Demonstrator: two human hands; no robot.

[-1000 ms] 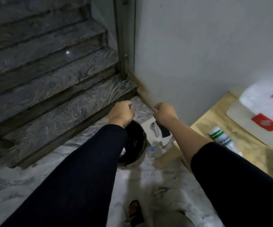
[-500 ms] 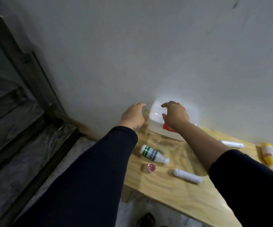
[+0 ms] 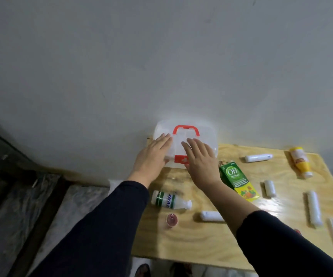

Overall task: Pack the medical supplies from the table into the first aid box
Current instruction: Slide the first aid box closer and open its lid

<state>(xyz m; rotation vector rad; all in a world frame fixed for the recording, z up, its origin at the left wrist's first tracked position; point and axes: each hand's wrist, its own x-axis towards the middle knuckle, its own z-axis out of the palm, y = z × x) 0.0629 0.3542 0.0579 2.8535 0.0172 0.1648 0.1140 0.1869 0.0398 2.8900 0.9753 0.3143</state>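
We see the first aid box (image 3: 201,136), translucent white with a red handle (image 3: 185,129) and red latch (image 3: 180,158), shut and set against the wall at the back of the bench (image 3: 201,242). Near it lie the supplies: a green carton (image 3: 238,180), a white bottle with green bands (image 3: 169,199) on its side, a small pink cup (image 3: 172,219), a yellow bottle (image 3: 300,162) lying down, and four white rolls (image 3: 258,157) (image 3: 270,188) (image 3: 314,208) (image 3: 211,215) scattered well apart.
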